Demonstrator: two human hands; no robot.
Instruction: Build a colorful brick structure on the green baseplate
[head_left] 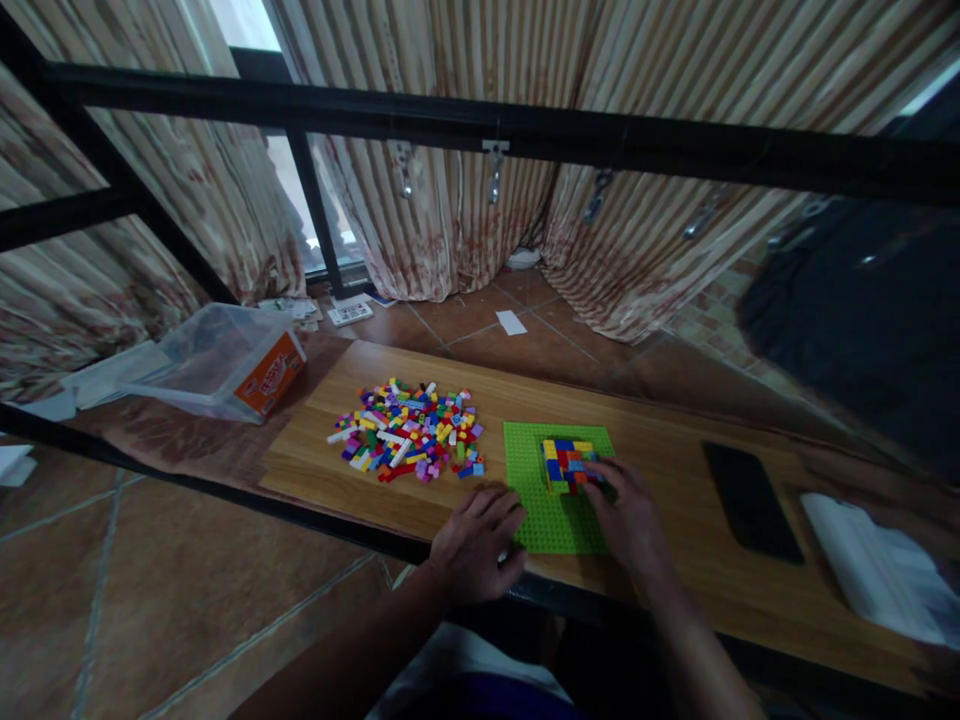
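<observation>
A green studded baseplate (551,530) lies on the wooden tabletop. On it stands a low block-like build of toy bricks (562,462) in yellow, blue, red and other colours. My right hand (634,515) reaches in from the right, its thumb and fingers closed at the build's right side; whether they grip one single brick is too small to tell. At the baseplate's left front edge rests my left hand (476,540), fingers loosely bent and thumb apart, with nothing visible in it. Left of the baseplate a pile of loose toy bricks (412,430) is spread out.
A clear plastic bin (217,350) with an orange label lies left of the wooden tabletop (315,440). Toward the right are a black phone-like slab (752,502) and a white packet (862,560). A black metal rail (450,115) crosses before the curtains.
</observation>
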